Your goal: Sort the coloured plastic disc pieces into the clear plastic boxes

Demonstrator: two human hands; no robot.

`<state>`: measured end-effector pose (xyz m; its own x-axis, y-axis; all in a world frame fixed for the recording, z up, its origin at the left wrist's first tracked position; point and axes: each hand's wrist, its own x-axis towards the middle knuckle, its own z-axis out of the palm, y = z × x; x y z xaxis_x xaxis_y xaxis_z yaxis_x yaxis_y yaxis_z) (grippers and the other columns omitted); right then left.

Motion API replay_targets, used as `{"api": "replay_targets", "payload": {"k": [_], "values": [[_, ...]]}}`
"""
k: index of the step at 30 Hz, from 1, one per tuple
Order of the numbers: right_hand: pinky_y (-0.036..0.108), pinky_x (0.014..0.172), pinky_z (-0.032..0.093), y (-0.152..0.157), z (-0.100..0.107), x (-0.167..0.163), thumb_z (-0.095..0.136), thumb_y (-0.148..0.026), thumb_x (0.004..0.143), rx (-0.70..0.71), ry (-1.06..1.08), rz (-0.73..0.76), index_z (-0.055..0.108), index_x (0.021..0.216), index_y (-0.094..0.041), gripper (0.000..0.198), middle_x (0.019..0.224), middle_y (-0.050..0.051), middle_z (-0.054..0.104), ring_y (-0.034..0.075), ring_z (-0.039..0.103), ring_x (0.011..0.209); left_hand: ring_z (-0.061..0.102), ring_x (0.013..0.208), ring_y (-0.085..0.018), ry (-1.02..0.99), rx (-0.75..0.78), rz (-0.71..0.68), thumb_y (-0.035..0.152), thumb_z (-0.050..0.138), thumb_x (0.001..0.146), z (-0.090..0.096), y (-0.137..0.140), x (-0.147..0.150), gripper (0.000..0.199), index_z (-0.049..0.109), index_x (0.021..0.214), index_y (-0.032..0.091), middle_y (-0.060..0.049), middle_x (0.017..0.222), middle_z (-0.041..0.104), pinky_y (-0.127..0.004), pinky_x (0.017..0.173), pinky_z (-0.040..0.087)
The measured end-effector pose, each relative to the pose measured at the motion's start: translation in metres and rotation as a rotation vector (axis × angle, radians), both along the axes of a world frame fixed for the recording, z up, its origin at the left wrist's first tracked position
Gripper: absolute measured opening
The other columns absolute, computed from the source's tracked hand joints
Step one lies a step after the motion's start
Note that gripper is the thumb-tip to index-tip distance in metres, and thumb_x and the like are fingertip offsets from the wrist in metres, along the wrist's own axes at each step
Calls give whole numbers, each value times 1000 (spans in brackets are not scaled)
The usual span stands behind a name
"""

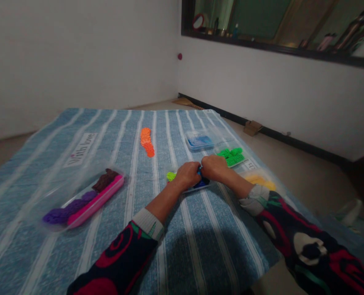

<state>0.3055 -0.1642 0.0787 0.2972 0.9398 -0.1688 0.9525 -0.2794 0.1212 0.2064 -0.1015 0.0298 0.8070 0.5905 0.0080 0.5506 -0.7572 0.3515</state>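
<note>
My left hand and my right hand are closed, fingertips nearly meeting. A small bit of blue clay shows between them, pinched by both; most of it is hidden by my fingers. Right below is a shallow clear container holding dark blue clay and, at its left end, lime clay. Bright green clay lies just beyond my right hand. Near my right wrist sits yellow clay in a clear container.
An orange clay strip lies on the striped cloth. At left, a long clear container holds purple, brown and pink clay. A lidded box with blue contents stands at the back right. The cloth's right edge drops toward the floor.
</note>
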Motion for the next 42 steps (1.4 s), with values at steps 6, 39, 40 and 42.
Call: {"api": "replay_targets", "payload": {"k": [6, 39, 40, 42], "values": [[33, 79, 51, 1, 3, 8, 54, -31, 82, -25, 17, 20, 66, 112, -12, 37, 107, 20, 68, 29, 65, 102, 66, 89, -24, -9, 7, 3, 21, 56, 71, -2, 0, 0, 27, 69, 94, 20, -7, 92, 72, -28, 74, 48], [27, 83, 49, 14, -10, 10, 54, -47, 85, 43, 84, -16, 65, 114, -12, 47, 109, 19, 68, 26, 63, 106, 65, 95, -23, -52, -46, 102, 18, 58, 73, 0, -4, -1, 40, 52, 112, 16, -9, 100, 70, -29, 77, 48], [27, 82, 49, 14, -10, 11, 54, -47, 85, 48, 85, -25, 65, 114, -12, 47, 109, 19, 68, 25, 63, 106, 65, 95, -23, -47, -48, 107, 18, 58, 73, 0, -4, -1, 40, 51, 112, 16, -8, 99, 70, -29, 77, 48], [28, 81, 49, 12, -10, 11, 53, -46, 85, 64, 86, -43, 65, 113, -12, 46, 109, 18, 68, 26, 64, 105, 65, 95, -23, -36, -52, 116, 18, 59, 73, 1, -4, -1, 40, 51, 112, 17, -8, 98, 70, -29, 77, 47]]}}
